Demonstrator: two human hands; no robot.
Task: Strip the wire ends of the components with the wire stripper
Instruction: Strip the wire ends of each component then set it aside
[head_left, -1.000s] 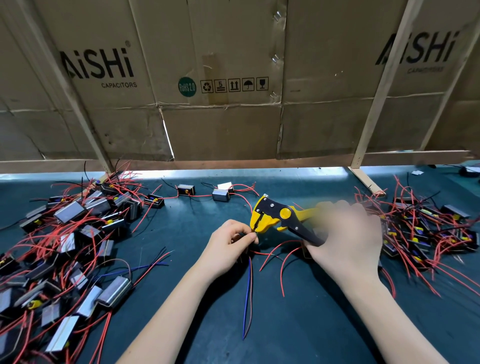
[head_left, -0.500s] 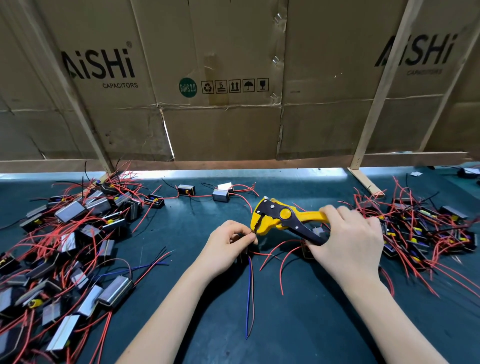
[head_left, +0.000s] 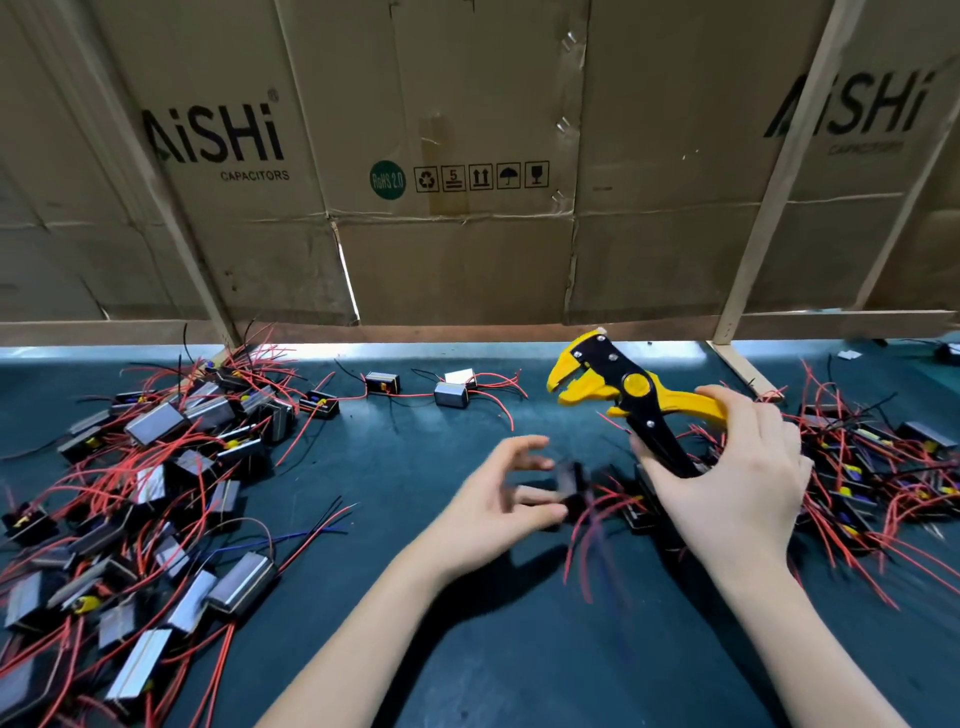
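My right hand (head_left: 727, 483) grips the handles of the yellow and black wire stripper (head_left: 618, 387). The tool is raised above the dark mat, its jaws gaping and pointing left. My left hand (head_left: 498, 499) is blurred, with its fingers spread. A blurred black component (head_left: 571, 488) sits right at its fingertips, trailing red and blue wires (head_left: 587, 540). The blur hides whether the fingers hold it. The stripper's jaws are well clear of the wires.
A big heap of silver and black components with red wires (head_left: 145, 499) covers the left of the mat. Another pile (head_left: 883, 478) lies on the right, behind my right hand. A few loose components (head_left: 451, 392) lie at the back, below the cardboard wall (head_left: 467, 260).
The stripper has lifted up and to the right, away from the wire end, and its jaws have opened. My left hand's pinch has loosened into spread fingers, and the component has shifted right.
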